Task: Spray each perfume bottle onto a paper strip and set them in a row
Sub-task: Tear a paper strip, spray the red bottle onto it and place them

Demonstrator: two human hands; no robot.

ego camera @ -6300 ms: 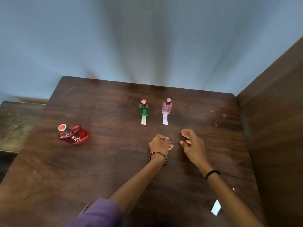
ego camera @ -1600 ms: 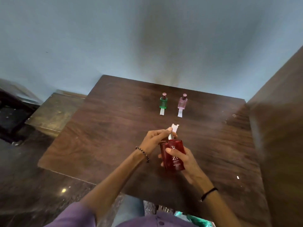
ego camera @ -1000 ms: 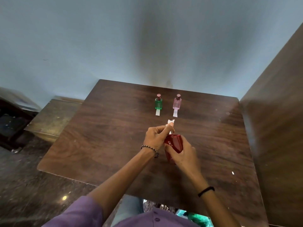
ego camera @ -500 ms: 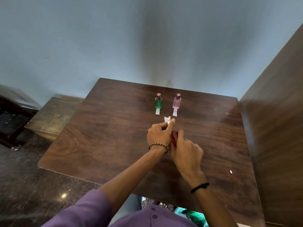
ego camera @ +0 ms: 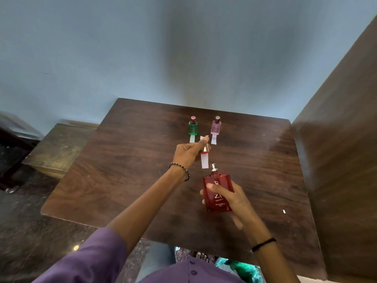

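My right hand [ego camera: 232, 199] grips a flat red perfume bottle [ego camera: 217, 193] above the table, its bare silver nozzle pointing up. My left hand [ego camera: 188, 153] holds the bottle's cap [ego camera: 205, 149] together with a white paper strip [ego camera: 204, 161] that hangs down just above the nozzle. At the far side of the dark wooden table [ego camera: 132, 166] stand a green bottle [ego camera: 192, 127] and a pink bottle [ego camera: 215, 126], side by side, each with a white strip [ego camera: 191, 138] lying in front of it.
A brown wooden panel [ego camera: 342, 139] rises along the table's right edge. A lower wooden bench [ego camera: 57, 148] sits to the left. A small white scrap [ego camera: 284, 211] lies near the table's right side. A blue wall stands behind.
The hands have pulled apart: the cap came off the red bottle into my left hand with the strip, and my right hand drew the bottle back toward me, exposing the nozzle.
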